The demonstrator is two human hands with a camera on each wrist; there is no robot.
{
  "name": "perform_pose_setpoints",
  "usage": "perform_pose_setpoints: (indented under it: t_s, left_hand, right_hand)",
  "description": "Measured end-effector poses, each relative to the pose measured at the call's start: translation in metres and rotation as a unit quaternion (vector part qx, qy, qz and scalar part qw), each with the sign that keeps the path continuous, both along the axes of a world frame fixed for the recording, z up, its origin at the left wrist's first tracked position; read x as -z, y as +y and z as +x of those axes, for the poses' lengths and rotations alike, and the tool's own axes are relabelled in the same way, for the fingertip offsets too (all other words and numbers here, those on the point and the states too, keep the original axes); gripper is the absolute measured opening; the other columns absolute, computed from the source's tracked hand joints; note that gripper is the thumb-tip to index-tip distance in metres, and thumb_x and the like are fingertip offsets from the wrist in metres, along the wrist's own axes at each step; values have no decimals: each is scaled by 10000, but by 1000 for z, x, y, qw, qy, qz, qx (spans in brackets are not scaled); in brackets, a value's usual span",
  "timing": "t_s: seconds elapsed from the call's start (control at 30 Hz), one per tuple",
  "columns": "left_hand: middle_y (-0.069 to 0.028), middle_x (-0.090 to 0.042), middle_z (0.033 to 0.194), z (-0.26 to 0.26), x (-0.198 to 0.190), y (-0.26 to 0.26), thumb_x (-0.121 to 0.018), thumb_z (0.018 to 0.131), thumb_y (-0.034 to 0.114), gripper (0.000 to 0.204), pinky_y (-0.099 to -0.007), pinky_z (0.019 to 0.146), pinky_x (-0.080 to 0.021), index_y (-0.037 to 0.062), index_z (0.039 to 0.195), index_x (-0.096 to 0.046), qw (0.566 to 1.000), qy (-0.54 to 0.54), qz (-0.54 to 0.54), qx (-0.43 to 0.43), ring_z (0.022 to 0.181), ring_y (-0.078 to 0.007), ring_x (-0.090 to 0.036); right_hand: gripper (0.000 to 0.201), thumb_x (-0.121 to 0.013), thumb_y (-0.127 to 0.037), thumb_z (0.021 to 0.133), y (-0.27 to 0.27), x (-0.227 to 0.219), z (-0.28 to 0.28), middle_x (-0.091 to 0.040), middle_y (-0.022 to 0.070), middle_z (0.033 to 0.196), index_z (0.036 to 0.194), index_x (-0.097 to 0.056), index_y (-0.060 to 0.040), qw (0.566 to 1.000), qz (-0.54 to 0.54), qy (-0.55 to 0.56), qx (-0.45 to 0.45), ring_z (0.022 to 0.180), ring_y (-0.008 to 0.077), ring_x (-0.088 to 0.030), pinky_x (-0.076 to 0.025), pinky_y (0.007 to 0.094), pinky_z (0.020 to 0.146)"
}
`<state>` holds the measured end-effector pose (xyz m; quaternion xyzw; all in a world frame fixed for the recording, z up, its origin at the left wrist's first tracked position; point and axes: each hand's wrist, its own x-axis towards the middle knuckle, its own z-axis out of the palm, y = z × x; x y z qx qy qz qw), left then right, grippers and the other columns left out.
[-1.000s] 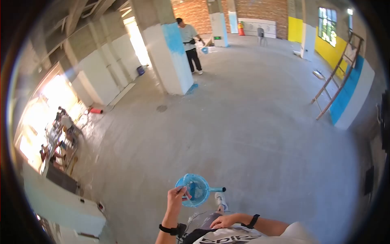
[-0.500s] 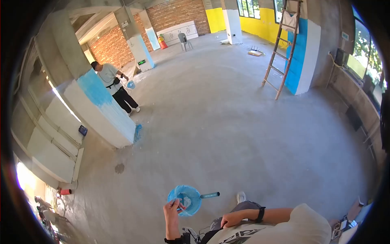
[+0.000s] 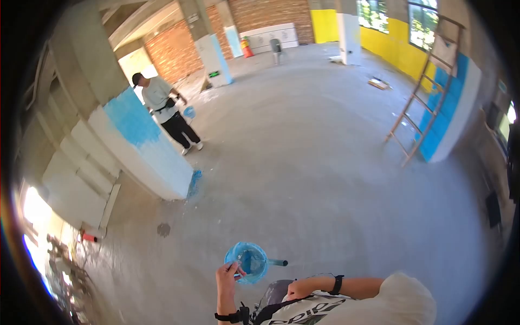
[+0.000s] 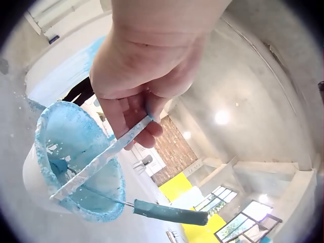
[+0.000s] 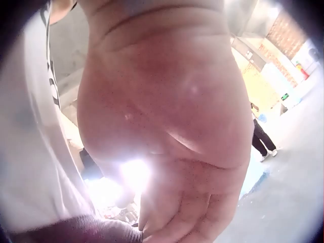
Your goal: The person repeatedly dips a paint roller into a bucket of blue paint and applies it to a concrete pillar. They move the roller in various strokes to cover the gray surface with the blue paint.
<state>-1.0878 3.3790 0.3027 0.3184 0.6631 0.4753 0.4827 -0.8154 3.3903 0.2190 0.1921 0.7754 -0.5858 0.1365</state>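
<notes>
My left hand (image 3: 224, 275) grips the strap-like handle (image 4: 101, 158) of a paint-smeared blue bucket (image 4: 34, 177), which hangs tilted in the left wrist view. A paint roller rests in the bucket; its dark green grip (image 4: 169, 213) sticks out over the rim on a thin metal rod, while its blue head lies partly hidden inside. Wet paint coats the inner wall. My right hand (image 5: 167, 116) is held low before my waist, beside the white shirt (image 3: 374, 309) and dark trousers. Its fingers hang loosely bent, with nothing seen in them.
Another person (image 3: 165, 108) with a small blue bucket (image 3: 189, 112) stands behind a partly blue pillar (image 3: 132, 119). A wooden ladder (image 3: 428, 97) leans at a blue-and-white pillar on the right. Farther back are a grey chair (image 3: 276, 46) and boards (image 3: 379, 84) on the concrete floor.
My view swung right, then partly back left. The left hand keeps hold of the bucket, and the right hand stays at the waist. The other person's head has turned more toward the pillar.
</notes>
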Motion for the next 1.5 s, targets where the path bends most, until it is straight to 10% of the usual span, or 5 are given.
perform_pose_setpoints:
  t_s: [0.23,0.43,0.77,1.17,1.5]
  left_hand:
    - [-41,-642,716,-16,17,124,-587,977,176,228,-263,594,-524,-31,962,-681,998,-33,32,-45,647,-133,-638]
    - [-31,-631,698,-40,31,247,-597,970,184,224,-261,590,-521,-20,955,-687,997,-56,-16,-52,645,-132,-631]
    - [-27,-627,697,-63,-1,473,-571,989,207,260,-279,656,-522,-22,974,-693,999,-38,20,-1,691,-120,-623]
    - [-19,-628,704,-88,-16,750,-581,982,183,224,-256,651,-486,-3,989,-705,999,26,16,21,672,-109,-611]
    - [24,-505,677,-152,25,971,-575,999,208,224,-222,547,-354,3,953,-653,988,-105,110,12,579,-64,-438]
  right_hand:
    - [375,-517,-359,972,143,-9,-20,-696,186,1002,1071,-690,-42,991,86,105,-9,916,353,-656,-490,428,794]
    - [239,-618,-235,931,279,-68,-44,-703,160,869,1041,-697,-37,970,73,115,200,781,331,-654,-512,379,684]
    - [234,-721,-127,834,519,-113,-69,-684,120,995,1039,-682,-20,790,414,229,390,980,327,-617,-500,420,863]
    - [250,-620,-208,871,823,-63,-120,-674,207,978,1055,-680,-51,933,192,35,302,906,391,-641,-518,453,770]
    - [276,-631,-253,867,1037,-14,-209,-689,203,947,1024,-686,-32,949,150,43,274,901,407,-647,-517,466,781]
